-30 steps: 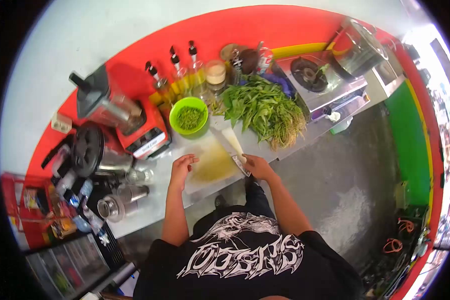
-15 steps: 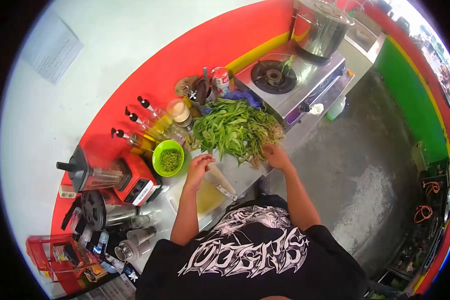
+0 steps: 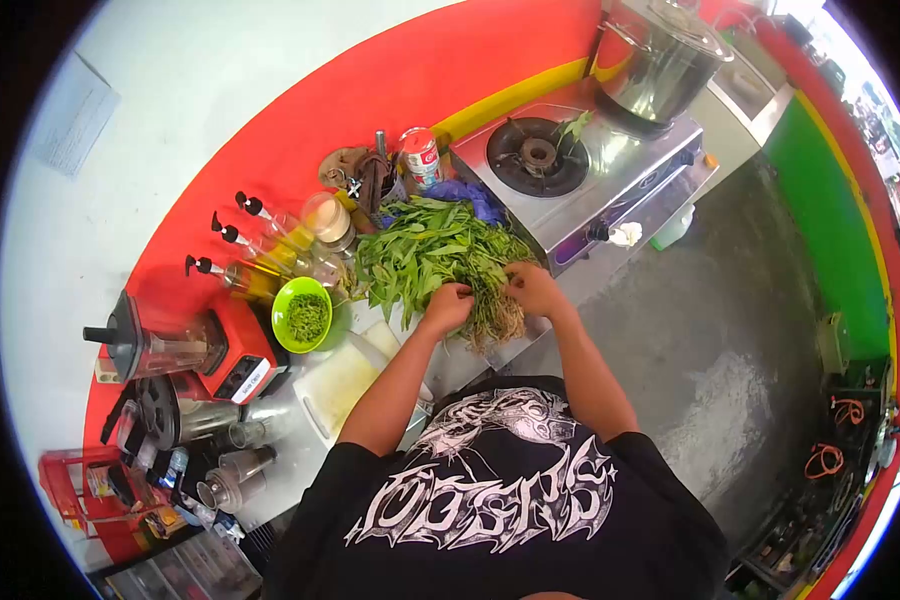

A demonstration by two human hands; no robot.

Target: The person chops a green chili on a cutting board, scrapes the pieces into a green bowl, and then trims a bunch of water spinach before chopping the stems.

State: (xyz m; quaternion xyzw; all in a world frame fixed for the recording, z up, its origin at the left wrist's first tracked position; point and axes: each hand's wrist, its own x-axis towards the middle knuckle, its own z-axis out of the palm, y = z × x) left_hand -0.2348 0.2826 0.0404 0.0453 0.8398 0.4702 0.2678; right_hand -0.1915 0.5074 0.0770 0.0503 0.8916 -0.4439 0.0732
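Observation:
A large heap of leafy greens [image 3: 425, 245] lies on the steel counter, its leaves to the left and its thin stems and roots [image 3: 500, 318] to the right. My left hand [image 3: 450, 306] is at the near edge of the heap, fingers pinched on the greens. Across the stems from it, my right hand [image 3: 533, 289] has its fingers curled onto the stem side. A white cutting board [image 3: 332, 388] lies left of my left forearm. The knife on it is partly hidden behind that arm. A lime green bowl [image 3: 282, 330] of chopped greens [image 3: 307, 316] stands beyond the board.
A gas stove [image 3: 537, 160] with a big steel pot [image 3: 660, 70] stands at the back right. Pump bottles [image 3: 255, 275], a lidded jar [image 3: 328, 220] and a can [image 3: 420, 157] line the red wall. A red blender [image 3: 238, 350] and metal shakers [image 3: 232, 482] occupy the left.
My left hand has moved from above the cutting board, right and onto the greens. My right hand has closed on the stem side. The view has shifted slightly.

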